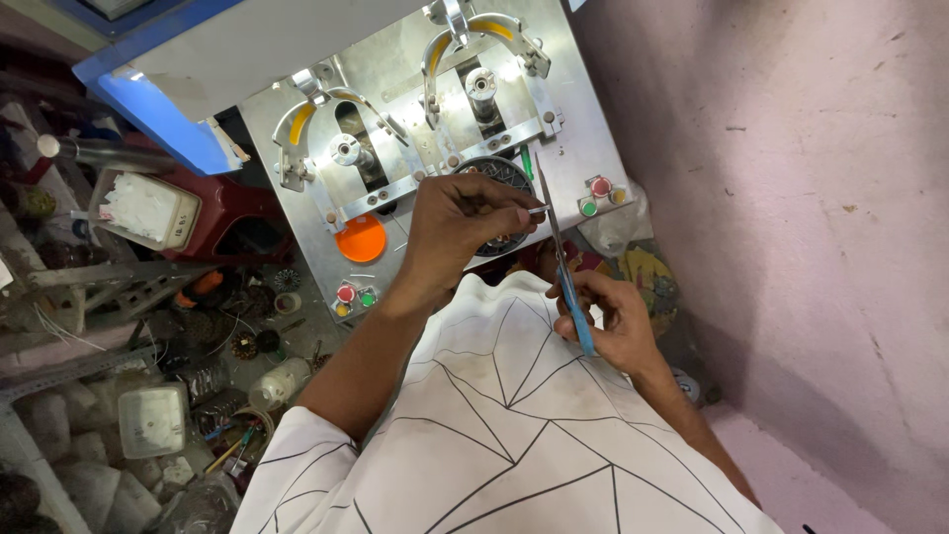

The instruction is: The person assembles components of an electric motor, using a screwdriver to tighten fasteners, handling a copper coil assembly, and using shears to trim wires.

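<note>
My left hand (pixel 463 225) is closed in a pinch on a small thin metal piece, held just in front of a dark round wound coil (pixel 499 175) on the metal machine panel (pixel 583 148). My right hand (pixel 608 321) grips blue-handled scissors (pixel 561 259), their blades pointing up at the pinched piece beside my left fingertips. Two spindles with curved yellow-lined guards (pixel 348 148) (pixel 481 84) stand on the panel above the coil. My white shirt with black lines fills the bottom of the view.
An orange disc (pixel 361 238) and red and green buttons (pixel 354 295) (pixel 596 194) sit on the panel. At left are a white tray (pixel 148 210), a cluttered bench with small coils, a bottle (pixel 277 383) and a white box (pixel 152 419). A pink wall (pixel 791 198) rises at right.
</note>
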